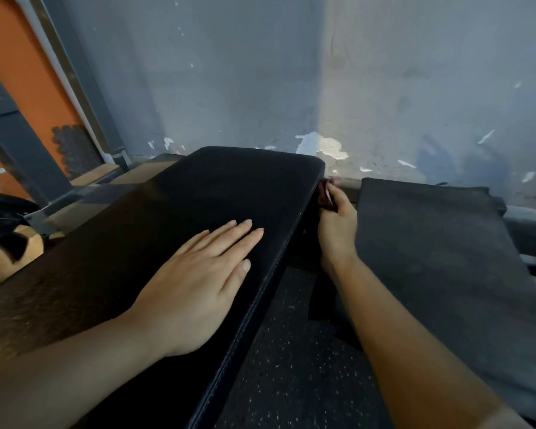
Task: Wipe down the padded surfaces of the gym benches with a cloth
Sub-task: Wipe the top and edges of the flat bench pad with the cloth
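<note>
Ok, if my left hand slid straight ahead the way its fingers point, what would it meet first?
Probably nothing but more pad: the left hand lies flat on the black bench pad, fingers aimed at its far right corner. Past that edge stands the grey wall, though depth is unclear.

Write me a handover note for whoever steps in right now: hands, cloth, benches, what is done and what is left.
Left hand: open, flat on the black bench pad.
Right hand: grips the dark red cloth against the pad's right side edge, near the wall end.
Grey bench: to the right, untouched by either hand.
Done: cannot tell how much is wiped.
Left: finish this edge, then the grey bench.
</note>
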Motion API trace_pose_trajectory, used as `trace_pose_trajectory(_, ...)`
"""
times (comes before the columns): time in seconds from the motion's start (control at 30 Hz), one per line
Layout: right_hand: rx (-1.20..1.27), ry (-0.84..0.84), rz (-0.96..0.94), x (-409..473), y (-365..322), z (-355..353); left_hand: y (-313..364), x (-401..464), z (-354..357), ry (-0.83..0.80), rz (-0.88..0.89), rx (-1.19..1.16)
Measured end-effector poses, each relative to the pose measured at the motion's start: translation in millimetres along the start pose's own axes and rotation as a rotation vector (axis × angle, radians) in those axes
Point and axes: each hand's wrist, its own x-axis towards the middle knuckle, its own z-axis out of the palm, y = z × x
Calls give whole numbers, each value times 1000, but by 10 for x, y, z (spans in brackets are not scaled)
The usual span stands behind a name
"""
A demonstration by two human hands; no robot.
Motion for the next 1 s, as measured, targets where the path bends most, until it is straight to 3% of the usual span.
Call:
trace_pose_trajectory(0.17, 2, 24, 12, -235, -25, 23, 14, 10, -15, -5, -3, -20)
trace_pose_trajectory(0.27, -6, 39, -38, -867, -93, 56, 24, 11, -20, 4, -2, -27)
trace_pose_trajectory(0.4, 3, -63, -64, -1834, -115, -87, -2, 36, 1, 24, -5, -44)
trace_pose_trajectory(0.57, -43, -41, 82, -1848, -233, -64, 181, -193, -48, 128, -105, -158)
trace_pose_trajectory(0.67, -88, -47, 114, -2258, -347, -3, 349, -646, -101, 74, -119, -125)
trace_pose_trajectory(0.87, -323, -296, 136, -3211, -420, -301, 435, -2123, -269, 48, -110, -162)
trace_pose_trajectory(1.0, -385, -283, 202, -3464, -696, -209, 526, -2948, -446, -4, -131, -137)
